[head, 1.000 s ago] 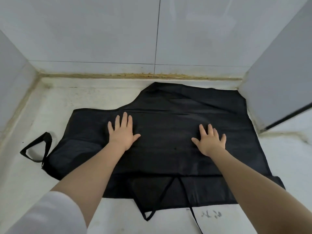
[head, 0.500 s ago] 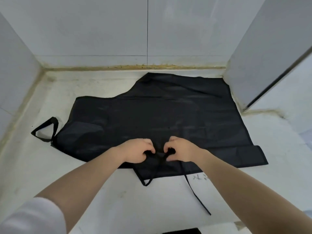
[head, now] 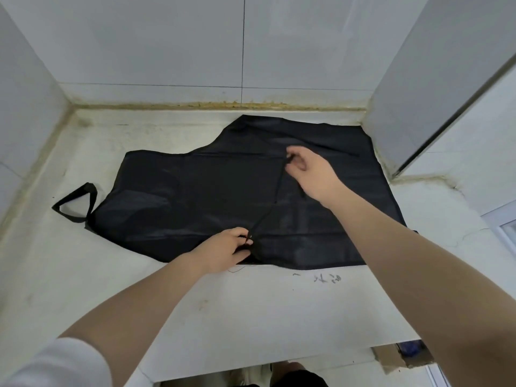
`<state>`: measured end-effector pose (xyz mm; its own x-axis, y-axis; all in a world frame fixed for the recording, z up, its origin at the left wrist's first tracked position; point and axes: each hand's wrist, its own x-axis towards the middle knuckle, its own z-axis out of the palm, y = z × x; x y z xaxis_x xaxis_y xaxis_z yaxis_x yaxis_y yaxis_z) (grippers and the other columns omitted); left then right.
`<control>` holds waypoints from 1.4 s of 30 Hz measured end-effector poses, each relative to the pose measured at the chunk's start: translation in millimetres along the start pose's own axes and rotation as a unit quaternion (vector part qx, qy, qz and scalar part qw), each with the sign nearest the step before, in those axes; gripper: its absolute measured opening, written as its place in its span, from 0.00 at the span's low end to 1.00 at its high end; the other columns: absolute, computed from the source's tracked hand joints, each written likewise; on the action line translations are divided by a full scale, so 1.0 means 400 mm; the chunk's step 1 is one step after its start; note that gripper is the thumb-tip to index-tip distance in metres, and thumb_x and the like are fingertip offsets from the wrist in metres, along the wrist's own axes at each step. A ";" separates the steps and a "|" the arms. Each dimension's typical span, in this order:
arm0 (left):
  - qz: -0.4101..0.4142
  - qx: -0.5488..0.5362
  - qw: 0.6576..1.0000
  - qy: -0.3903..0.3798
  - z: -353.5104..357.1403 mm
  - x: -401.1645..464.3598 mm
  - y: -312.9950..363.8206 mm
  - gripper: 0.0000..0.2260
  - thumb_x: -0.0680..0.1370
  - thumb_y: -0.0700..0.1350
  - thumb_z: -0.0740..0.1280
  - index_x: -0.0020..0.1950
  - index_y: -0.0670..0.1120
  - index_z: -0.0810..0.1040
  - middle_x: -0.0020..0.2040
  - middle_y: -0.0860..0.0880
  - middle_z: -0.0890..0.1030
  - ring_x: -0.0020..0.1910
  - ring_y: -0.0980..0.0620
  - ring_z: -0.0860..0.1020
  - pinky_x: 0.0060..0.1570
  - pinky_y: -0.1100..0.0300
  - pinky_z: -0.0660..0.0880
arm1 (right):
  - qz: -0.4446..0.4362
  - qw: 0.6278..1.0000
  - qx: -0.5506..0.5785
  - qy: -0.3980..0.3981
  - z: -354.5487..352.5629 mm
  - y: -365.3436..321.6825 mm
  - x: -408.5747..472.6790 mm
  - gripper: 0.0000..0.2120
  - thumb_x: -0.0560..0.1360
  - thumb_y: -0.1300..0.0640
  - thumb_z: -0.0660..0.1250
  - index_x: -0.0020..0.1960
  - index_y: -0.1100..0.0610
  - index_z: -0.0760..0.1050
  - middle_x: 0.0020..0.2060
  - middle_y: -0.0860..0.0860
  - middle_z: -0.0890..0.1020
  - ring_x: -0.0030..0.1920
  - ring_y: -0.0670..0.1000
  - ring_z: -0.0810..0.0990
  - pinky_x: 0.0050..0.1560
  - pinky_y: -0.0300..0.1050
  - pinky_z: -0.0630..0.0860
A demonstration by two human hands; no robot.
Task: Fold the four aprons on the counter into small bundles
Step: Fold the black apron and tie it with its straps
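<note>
Here both hands [head: 223, 248] [head: 310, 174] pinch a thin strap [head: 275, 191] over glossy black apron [head: 195, 196].

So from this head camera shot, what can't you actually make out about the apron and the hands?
- Black apron: whether it is one layer or several stacked; dark cloth hides its seams.
- Tie strap: its near end, hidden in the left hand.
- Right hand: fingertips blurred where they pinch the strap.
- Writing on the counter: too small to read.
- Box under the counter edge: mostly cut off by the right forearm.
</note>
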<state>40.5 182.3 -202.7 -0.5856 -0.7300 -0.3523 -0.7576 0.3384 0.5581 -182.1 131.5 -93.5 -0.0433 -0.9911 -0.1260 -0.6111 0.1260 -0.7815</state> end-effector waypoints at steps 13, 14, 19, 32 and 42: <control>-0.167 -0.192 0.958 0.134 -0.064 0.060 0.008 0.19 0.81 0.53 0.57 0.60 0.41 0.76 0.53 0.45 0.80 0.54 0.47 0.78 0.54 0.60 0.72 | -0.018 0.896 -0.410 -0.171 0.091 0.126 -0.076 0.15 0.80 0.55 0.55 0.65 0.54 0.70 0.56 0.54 0.79 0.56 0.57 0.77 0.54 0.46 0.68; -0.170 -0.174 0.959 0.144 -0.064 0.066 0.006 0.18 0.81 0.53 0.57 0.57 0.40 0.77 0.51 0.45 0.80 0.53 0.46 0.78 0.51 0.59 0.72 | 0.004 0.897 -0.413 -0.156 0.082 0.136 -0.064 0.14 0.81 0.57 0.54 0.63 0.54 0.72 0.54 0.55 0.80 0.53 0.57 0.77 0.53 0.46 0.67; -0.189 0.059 0.955 0.222 -0.043 0.084 -0.002 0.16 0.79 0.46 0.63 0.64 0.42 0.68 0.59 0.42 0.74 0.56 0.42 0.75 0.55 0.50 0.72 | 0.088 0.891 -0.431 -0.115 0.051 0.207 -0.014 0.12 0.80 0.57 0.54 0.59 0.56 0.73 0.51 0.54 0.79 0.52 0.56 0.77 0.58 0.49 0.67; 0.057 0.285 0.955 0.052 0.031 0.139 -0.001 0.40 0.71 0.69 0.41 0.77 0.47 0.43 0.77 0.49 0.39 0.76 0.50 0.39 0.72 0.57 0.35 | -0.099 0.893 -0.403 -0.174 0.128 0.261 -0.084 0.33 0.80 0.44 0.52 0.77 0.49 0.38 0.76 0.49 0.37 0.76 0.53 0.37 0.74 0.56 0.40; 0.028 0.277 0.959 0.055 0.023 0.139 -0.001 0.43 0.67 0.73 0.44 0.77 0.52 0.42 0.77 0.52 0.40 0.76 0.50 0.41 0.72 0.54 0.37 | 0.025 0.903 -0.408 -0.131 0.023 0.391 -0.064 0.29 0.80 0.39 0.43 0.76 0.44 0.36 0.76 0.46 0.36 0.76 0.50 0.36 0.75 0.54 0.39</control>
<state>5.7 146.8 -229.4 -0.6194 -0.7490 -0.2354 -0.7803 0.6203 0.0795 -269.2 177.1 -218.2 0.0359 -0.9276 -0.3718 -0.9973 -0.0092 -0.0734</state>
